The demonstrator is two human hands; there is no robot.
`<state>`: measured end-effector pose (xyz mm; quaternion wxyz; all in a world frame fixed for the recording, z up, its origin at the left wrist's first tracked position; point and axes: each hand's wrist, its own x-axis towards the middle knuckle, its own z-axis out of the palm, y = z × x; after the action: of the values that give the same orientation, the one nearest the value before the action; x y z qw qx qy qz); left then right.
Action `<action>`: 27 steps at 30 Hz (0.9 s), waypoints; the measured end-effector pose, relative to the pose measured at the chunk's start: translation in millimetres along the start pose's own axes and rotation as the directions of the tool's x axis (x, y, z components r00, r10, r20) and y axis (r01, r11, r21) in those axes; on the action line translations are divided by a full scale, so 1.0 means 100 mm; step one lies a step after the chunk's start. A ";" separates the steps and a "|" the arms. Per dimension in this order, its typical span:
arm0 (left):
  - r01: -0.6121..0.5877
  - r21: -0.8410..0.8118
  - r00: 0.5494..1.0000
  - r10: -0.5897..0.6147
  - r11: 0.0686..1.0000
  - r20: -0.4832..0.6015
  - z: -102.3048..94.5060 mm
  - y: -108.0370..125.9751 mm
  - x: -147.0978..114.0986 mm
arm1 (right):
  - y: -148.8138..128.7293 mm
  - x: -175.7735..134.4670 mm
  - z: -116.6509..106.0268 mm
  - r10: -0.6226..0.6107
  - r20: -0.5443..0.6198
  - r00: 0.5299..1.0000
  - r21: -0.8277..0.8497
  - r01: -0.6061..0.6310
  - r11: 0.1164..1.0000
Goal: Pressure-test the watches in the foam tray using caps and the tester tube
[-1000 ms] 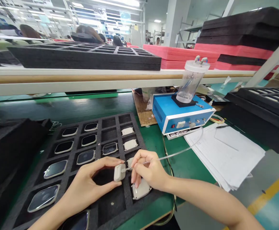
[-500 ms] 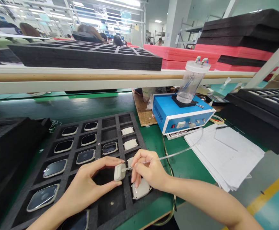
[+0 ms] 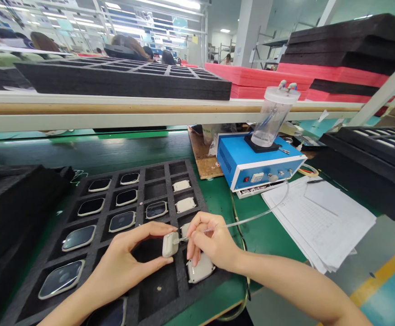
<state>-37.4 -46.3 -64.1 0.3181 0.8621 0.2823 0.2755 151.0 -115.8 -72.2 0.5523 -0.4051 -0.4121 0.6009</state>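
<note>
My left hand (image 3: 132,258) pinches a small light-coloured watch case (image 3: 169,245) between thumb and fingers, held on edge above the black foam tray (image 3: 192,240). My right hand (image 3: 211,240) grips a clear thin tube (image 3: 241,222) like a pen. The tube's tip touches or nearly touches the side of the case facing it; exact contact is too small to tell. Beneath my right hand, a pale watch back (image 3: 200,269) sits in a tray compartment. To the left, several watches with dark screens (image 3: 122,222) lie in their compartments.
The tube runs to a blue machine (image 3: 262,163) topped by a clear cylinder (image 3: 272,117). Papers (image 3: 320,217) lie to its right. A dark foam stack (image 3: 14,226) stands at far left. A shelf (image 3: 150,111) crosses above the bench, bearing black and pink foam (image 3: 252,79).
The whole view has shifted very slightly. Both hands, the watch case and the tube keep the same positions relative to one another.
</note>
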 end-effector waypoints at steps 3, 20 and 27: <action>0.011 0.001 1.000 -0.011 1.000 -0.001 0.01 0.00 0.00 | 0.01 0.00 -0.01 -0.010 0.000 1.000 -0.002 0.010 1.000; -0.011 -0.009 1.000 0.011 1.000 0.015 -0.01 0.02 0.01 | 0.01 0.00 -0.01 -0.024 -0.004 1.000 -0.018 0.024 1.000; -0.017 -0.006 1.000 0.017 1.000 0.016 -0.01 0.01 0.00 | 0.00 -0.01 -0.01 -0.017 -0.009 1.000 -0.022 0.016 1.000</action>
<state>-37.6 -46.4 -63.1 0.3205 0.8657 0.2716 0.2722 151.6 -116.4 -72.8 0.5546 -0.4105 -0.4196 0.5898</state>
